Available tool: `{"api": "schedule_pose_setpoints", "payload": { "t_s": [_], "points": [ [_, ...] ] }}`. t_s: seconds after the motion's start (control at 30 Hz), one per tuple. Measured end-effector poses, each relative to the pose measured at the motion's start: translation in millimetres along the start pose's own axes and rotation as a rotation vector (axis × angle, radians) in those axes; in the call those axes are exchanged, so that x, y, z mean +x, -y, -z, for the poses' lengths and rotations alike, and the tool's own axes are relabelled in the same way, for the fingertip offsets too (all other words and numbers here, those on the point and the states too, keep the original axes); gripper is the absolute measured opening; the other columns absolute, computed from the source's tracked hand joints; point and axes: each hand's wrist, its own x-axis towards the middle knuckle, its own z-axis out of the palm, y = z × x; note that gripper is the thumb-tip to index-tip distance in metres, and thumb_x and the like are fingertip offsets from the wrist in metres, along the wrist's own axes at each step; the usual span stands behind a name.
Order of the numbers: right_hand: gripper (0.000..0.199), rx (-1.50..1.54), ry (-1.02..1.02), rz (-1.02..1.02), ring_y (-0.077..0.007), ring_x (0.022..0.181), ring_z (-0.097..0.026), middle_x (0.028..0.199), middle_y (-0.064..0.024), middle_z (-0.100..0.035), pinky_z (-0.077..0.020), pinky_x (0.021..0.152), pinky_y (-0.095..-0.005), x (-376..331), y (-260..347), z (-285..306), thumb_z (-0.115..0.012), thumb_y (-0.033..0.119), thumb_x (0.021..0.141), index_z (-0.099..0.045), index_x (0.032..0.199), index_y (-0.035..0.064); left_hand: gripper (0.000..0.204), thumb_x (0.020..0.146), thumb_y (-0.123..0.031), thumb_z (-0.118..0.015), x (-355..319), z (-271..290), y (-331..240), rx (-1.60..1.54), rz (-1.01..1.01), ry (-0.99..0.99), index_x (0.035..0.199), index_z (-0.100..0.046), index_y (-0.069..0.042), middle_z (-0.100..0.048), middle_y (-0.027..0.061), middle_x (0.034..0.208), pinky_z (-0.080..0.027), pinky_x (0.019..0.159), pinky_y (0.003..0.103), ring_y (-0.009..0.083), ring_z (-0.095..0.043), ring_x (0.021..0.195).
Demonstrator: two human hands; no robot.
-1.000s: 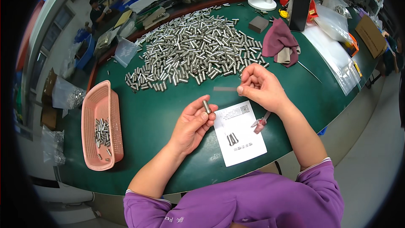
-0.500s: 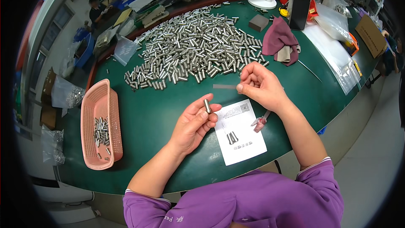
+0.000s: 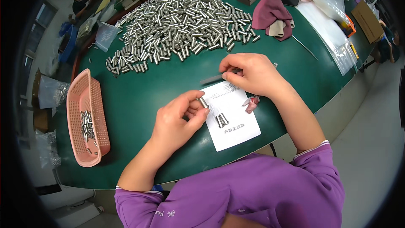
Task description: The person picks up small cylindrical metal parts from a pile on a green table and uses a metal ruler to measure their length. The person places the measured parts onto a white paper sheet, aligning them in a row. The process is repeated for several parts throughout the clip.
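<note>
My left hand [image 3: 179, 118] pinches a small metal cylinder [image 3: 203, 102] between thumb and fingers, just left of a white printed sheet [image 3: 236, 128] on the green table [image 3: 139, 97]. My right hand [image 3: 251, 74] rests at the sheet's top edge and holds a thin grey rod [image 3: 213, 78] that points left. Two short metal pins [image 3: 221, 120] lie on the sheet. A small pink object [image 3: 252, 103] lies at the sheet's right edge, below my right wrist.
A big heap of metal cylinders [image 3: 181, 17] covers the far side of the table. A pink mesh basket [image 3: 86, 118] with several cylinders stands at the left. A maroon cloth [image 3: 274, 12], plastic bags [image 3: 329, 21] and a cardboard box [image 3: 367, 14] lie at the right. A person [image 3: 78, 0] sits far left.
My left hand has shifted slightly right, bringing the cylinder closer to the sheet's edge. My right hand stays with the rod at the sheet's top.
</note>
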Motion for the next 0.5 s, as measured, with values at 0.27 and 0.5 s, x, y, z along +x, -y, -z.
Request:
{"api": "schedule_pose_setpoints", "payload": {
  "t_s": [0.27,0.5],
  "points": [
    [0.01,-0.093,0.083,0.064,-0.0261,0.074,-0.061,0.081,-0.0058,-0.06,-0.0488,0.066,-0.0386,-4,-1,1,-0.062,0.013,0.075,-0.062,0.084,0.0103,0.029,0.07,-0.007,-0.074,-14,-7,-9,0.298,-0.076,0.162,0.097,-0.064,-0.001,-0.056,0.0073,0.083,-0.048,0.059,0.033,0.0204,-0.056,0.066],
    [0.009,-0.106,0.02,0.197,-0.0236,0.083,-0.055,0.081,-0.0029,-0.058,-0.0448,0.076,-0.0365,-6,-6,-2,-0.065,0.01,0.071,-0.064,0.079,0.0099,0.036,0.07,-0.008,-0.075,-18,-13,-12,0.278,-0.04,0.21,0.103,-0.061,0.0,-0.056,0.0087,0.088,-0.048,0.062,0.033,0.0218,-0.057,0.071]
  ]
}}
